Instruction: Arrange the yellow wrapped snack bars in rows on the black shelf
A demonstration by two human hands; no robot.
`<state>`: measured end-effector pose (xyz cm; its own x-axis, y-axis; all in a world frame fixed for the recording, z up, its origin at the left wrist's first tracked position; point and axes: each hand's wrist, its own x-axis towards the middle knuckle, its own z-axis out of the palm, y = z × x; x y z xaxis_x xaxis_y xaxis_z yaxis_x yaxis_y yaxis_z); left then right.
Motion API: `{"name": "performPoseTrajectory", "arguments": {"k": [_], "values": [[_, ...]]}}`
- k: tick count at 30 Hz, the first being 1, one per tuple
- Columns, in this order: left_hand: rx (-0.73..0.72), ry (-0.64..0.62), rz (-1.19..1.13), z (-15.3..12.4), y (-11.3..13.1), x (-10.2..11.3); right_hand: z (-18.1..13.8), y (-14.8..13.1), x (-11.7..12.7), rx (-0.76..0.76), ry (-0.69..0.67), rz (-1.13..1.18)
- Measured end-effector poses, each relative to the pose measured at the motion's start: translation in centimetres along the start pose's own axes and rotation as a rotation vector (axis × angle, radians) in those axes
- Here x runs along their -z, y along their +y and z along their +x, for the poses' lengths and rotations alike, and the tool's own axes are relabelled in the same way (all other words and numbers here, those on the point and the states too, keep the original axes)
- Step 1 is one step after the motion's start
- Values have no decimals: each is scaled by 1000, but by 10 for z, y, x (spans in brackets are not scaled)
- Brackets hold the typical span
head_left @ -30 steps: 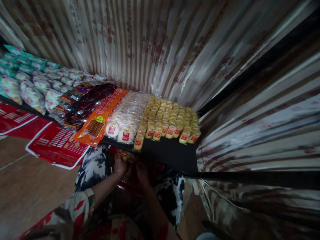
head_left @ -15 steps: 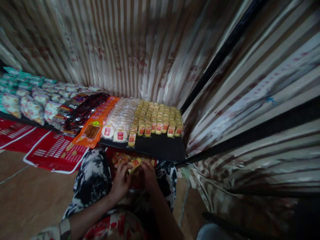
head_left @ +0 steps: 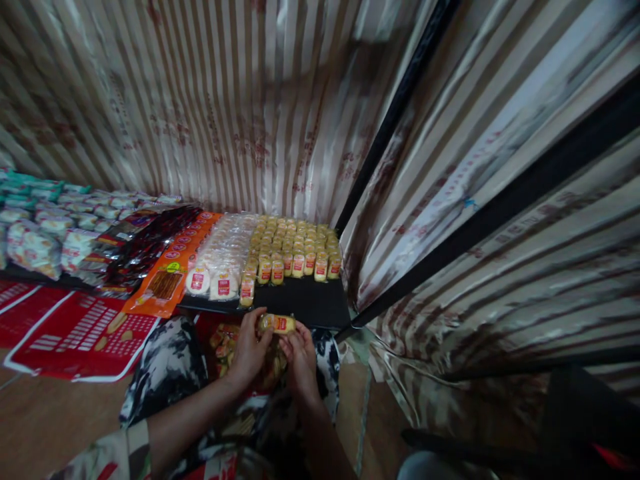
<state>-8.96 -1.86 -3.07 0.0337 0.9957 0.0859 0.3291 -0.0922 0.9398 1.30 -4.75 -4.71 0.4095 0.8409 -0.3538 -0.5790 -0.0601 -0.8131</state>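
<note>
Grip: left hand (head_left: pixel 253 350) and right hand (head_left: pixel 300 353) pinch one packet (head_left: pixel 277 324); nudging snack rows (head_left: pixel 295 250) at 12 o'clock could topple them.

Front packet (head_left: pixel 277 324): yellow with a red label. Packet rows (head_left: pixel 295 243): yellow, red labels. Round packets (head_left: pixel 220 260): clear white, red labels. Flat packs (head_left: pixel 167 280): orange. Dark packs (head_left: pixel 150 240): black and dark red. Far-left packets (head_left: pixel 35 190): green and white. Surface (head_left: pixel 310 303): black. Banner (head_left: pixel 80 330): red with white print. Curtain (head_left: pixel 225 100): cream and brown stripes. Trousers (head_left: pixel 165 367): black-and-white mottled.
</note>
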Motion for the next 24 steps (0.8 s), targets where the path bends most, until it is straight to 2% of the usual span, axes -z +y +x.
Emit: {"name": "performPoseTrajectory", "arguments": {"k": [4, 8, 11, 17, 24], "values": [[-114, -62, 5, 24, 4, -11, 15, 0, 15, 127, 38, -205], [-212, -103, 73, 57, 12, -23, 33, -9, 28, 409, 155, -535], [-304, -120, 167, 81, 24, -34, 46, -21, 30, 565, 116, -714], [-350, -185, 346, 120, 43, -65, 76, -37, 18, 743, 60, -884], [-498, -258, 486, 152, 40, -97, 108, -48, 16, 836, 101, -1000]]}}
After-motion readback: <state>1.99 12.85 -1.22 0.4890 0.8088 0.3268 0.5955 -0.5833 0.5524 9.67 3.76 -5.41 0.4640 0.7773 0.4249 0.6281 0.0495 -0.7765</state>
